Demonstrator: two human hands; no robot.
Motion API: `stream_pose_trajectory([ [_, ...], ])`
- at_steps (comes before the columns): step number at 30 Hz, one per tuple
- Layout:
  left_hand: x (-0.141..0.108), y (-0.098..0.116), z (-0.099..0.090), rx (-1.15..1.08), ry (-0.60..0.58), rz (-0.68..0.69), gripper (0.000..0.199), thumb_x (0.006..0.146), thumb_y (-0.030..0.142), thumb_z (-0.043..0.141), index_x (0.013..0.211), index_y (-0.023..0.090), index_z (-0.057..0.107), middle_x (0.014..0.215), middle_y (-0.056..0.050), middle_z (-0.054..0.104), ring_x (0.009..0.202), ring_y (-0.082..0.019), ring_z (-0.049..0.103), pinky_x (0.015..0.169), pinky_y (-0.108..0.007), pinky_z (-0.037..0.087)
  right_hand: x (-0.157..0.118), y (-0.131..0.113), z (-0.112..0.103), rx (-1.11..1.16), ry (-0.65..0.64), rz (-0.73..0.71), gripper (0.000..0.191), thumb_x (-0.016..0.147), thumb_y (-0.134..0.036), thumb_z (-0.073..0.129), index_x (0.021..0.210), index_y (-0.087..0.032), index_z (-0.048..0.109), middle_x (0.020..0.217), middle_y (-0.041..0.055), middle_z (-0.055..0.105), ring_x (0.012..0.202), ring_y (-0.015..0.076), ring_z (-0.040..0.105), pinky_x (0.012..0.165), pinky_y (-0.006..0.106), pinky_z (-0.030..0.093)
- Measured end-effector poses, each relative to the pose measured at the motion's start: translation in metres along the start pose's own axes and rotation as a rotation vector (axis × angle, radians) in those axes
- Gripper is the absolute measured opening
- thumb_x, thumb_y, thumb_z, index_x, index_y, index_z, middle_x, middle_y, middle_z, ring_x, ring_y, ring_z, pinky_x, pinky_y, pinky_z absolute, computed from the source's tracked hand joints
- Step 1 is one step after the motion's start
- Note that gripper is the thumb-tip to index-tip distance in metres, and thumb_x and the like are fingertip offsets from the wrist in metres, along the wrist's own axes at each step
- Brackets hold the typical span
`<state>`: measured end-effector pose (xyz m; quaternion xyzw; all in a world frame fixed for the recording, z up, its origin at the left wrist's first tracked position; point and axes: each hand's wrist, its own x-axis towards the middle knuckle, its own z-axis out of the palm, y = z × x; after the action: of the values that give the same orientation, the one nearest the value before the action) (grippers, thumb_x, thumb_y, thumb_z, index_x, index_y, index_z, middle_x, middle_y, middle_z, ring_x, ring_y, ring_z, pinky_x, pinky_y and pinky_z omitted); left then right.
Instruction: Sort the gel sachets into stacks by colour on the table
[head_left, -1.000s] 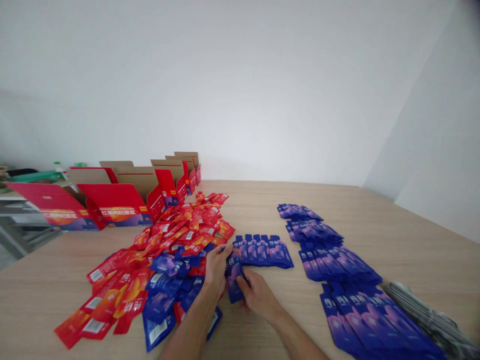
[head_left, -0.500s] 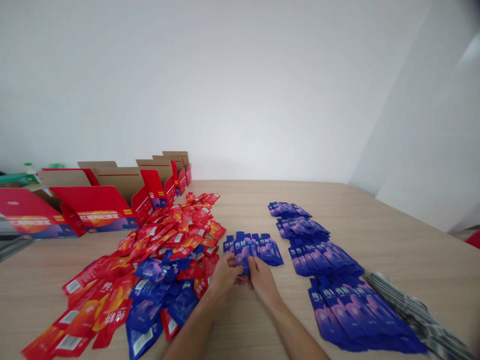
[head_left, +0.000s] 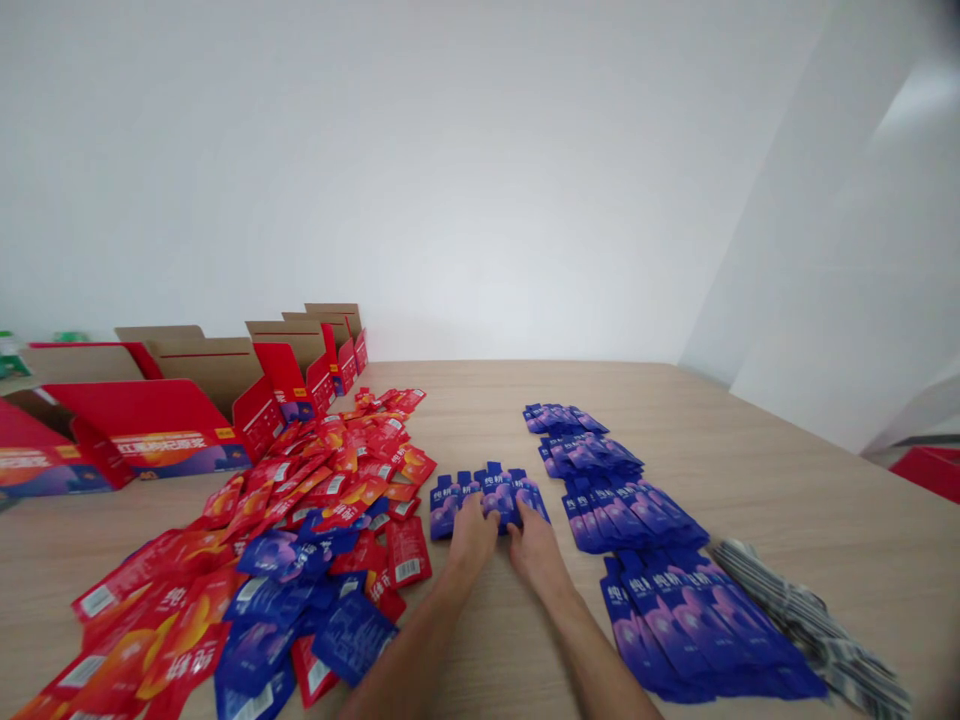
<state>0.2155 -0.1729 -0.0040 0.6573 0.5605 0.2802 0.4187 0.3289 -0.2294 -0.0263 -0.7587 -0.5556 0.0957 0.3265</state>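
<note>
In the middle of the table a short row of overlapping blue pouches (head_left: 444,505) lies face up, white lettering on the fronts and tops pointing away from me. A blue pouch (head_left: 496,488) in this row sits between my hands. My left hand (head_left: 474,537) grips its lower left side, with the thumb towards the middle. On the lower right side my right hand (head_left: 535,545) has its fingers curled over the pouch edge. The fingertips of both hands are partly hidden.
Red pouches (head_left: 341,458) mixed with loose blue pouches (head_left: 274,600) are heaped at left. Open red cartons (head_left: 161,410) stand behind them. Several fanned stacks of blue pouches (head_left: 697,620) line the right, beside a striped cloth bundle (head_left: 814,620). A white wall (head_left: 480,180) rises behind the table.
The pouch between my hands has gone from being held in front of the row to lying within it. My hands have moved slightly apart, and the view has shifted right.
</note>
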Motion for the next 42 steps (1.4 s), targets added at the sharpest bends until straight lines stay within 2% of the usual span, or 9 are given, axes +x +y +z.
stream_pose_trajectory([
  [5, -0.003, 0.004, 0.005, 0.285, 0.012, 0.131, 0.037, 0.092, 0.022, 0.044, 0.121, 0.006, 0.062, 0.127, -0.02, 0.062, 0.121, -0.024, 0.055, 0.103, -0.029, 0.036, 0.002, 0.0, -0.005, -0.085, -0.057, 0.036, 0.046, 0.089, -0.017, 0.046, 0.132, -0.006, 0.057, 0.124, 0.0186, 0.065, 0.114, 0.0265, 0.063, 0.101, 0.031, 0.044],
  [17, -0.011, -0.005, 0.012, 0.293, 0.045, 0.241, 0.039, 0.089, 0.013, 0.04, 0.116, 0.01, 0.068, 0.117, -0.018, 0.064, 0.116, -0.026, 0.054, 0.1, -0.031, 0.039, -0.005, 0.003, -0.003, -0.2, -0.075, 0.063, 0.046, 0.087, -0.015, 0.048, 0.131, -0.007, 0.056, 0.119, 0.0202, 0.066, 0.11, 0.0273, 0.064, 0.096, 0.033, 0.046],
  [20, -0.014, -0.008, -0.002, 0.289, 0.048, 0.306, 0.037, 0.083, 0.009, 0.045, 0.11, 0.011, 0.07, 0.114, -0.019, 0.065, 0.113, -0.028, 0.056, 0.1, -0.035, 0.04, -0.006, 0.001, -0.005, -0.186, -0.039, 0.033, 0.045, 0.087, -0.015, 0.046, 0.131, -0.007, 0.056, 0.118, 0.0203, 0.067, 0.108, 0.0289, 0.065, 0.093, 0.036, 0.047],
  [25, -0.026, -0.021, -0.056, 0.396, -0.006, 0.352, 0.028, 0.076, 0.007, 0.051, 0.09, 0.015, 0.074, 0.1, -0.017, 0.069, 0.103, -0.028, 0.061, 0.097, -0.036, 0.04, -0.012, -0.02, -0.007, -0.031, 0.06, -0.13, 0.038, 0.09, -0.015, 0.042, 0.124, -0.011, 0.061, 0.12, 0.0161, 0.065, 0.112, 0.0247, 0.062, 0.1, 0.033, 0.043],
  [31, -0.041, -0.045, -0.109, 0.394, 0.019, 0.328, 0.029, 0.076, 0.008, 0.049, 0.084, 0.019, 0.075, 0.091, -0.01, 0.072, 0.094, -0.023, 0.064, 0.089, -0.03, 0.042, -0.05, -0.07, 0.006, 0.19, -0.175, -0.317, 0.025, 0.088, -0.018, 0.047, 0.097, -0.019, 0.07, 0.089, 0.0065, 0.068, 0.083, 0.019, 0.064, 0.078, 0.028, 0.047],
  [33, -0.041, -0.054, -0.117, 0.343, 0.066, 0.31, 0.031, 0.079, 0.009, 0.047, 0.088, 0.019, 0.075, 0.094, -0.01, 0.073, 0.094, -0.021, 0.064, 0.088, -0.029, 0.043, -0.067, -0.087, 0.012, 0.22, -0.273, -0.374, 0.021, 0.087, -0.02, 0.05, 0.087, -0.021, 0.071, 0.086, 0.0051, 0.068, 0.082, 0.0187, 0.063, 0.077, 0.027, 0.046],
  [35, -0.04, -0.061, -0.12, 0.284, 0.108, 0.278, 0.031, 0.082, 0.011, 0.045, 0.09, 0.018, 0.075, 0.096, -0.01, 0.074, 0.095, -0.02, 0.065, 0.089, -0.028, 0.043, -0.081, -0.1, 0.016, 0.28, -0.353, -0.437, 0.018, 0.084, -0.023, 0.057, 0.094, -0.023, 0.071, 0.095, 0.0048, 0.07, 0.092, 0.0201, 0.063, 0.082, 0.028, 0.046],
  [39, -0.038, -0.071, -0.117, 0.19, 0.149, 0.256, 0.031, 0.084, 0.013, 0.045, 0.093, 0.018, 0.075, 0.1, -0.009, 0.074, 0.098, -0.019, 0.066, 0.09, -0.027, 0.044, -0.096, -0.119, 0.019, 0.38, -0.414, -0.535, 0.049, 0.069, -0.021, 0.07, 0.117, -0.024, 0.066, 0.123, 0.0069, 0.066, 0.117, 0.0265, 0.056, 0.104, 0.037, 0.039],
  [42, -0.04, -0.07, -0.112, 0.156, 0.144, 0.281, 0.03, 0.084, 0.013, 0.047, 0.091, 0.019, 0.075, 0.099, -0.009, 0.075, 0.098, -0.019, 0.067, 0.09, -0.027, 0.045, -0.097, -0.124, 0.018, 0.451, -0.441, -0.529, 0.054, 0.065, -0.014, 0.067, 0.118, -0.023, 0.066, 0.128, 0.0067, 0.064, 0.122, 0.0267, 0.054, 0.108, 0.038, 0.036],
])
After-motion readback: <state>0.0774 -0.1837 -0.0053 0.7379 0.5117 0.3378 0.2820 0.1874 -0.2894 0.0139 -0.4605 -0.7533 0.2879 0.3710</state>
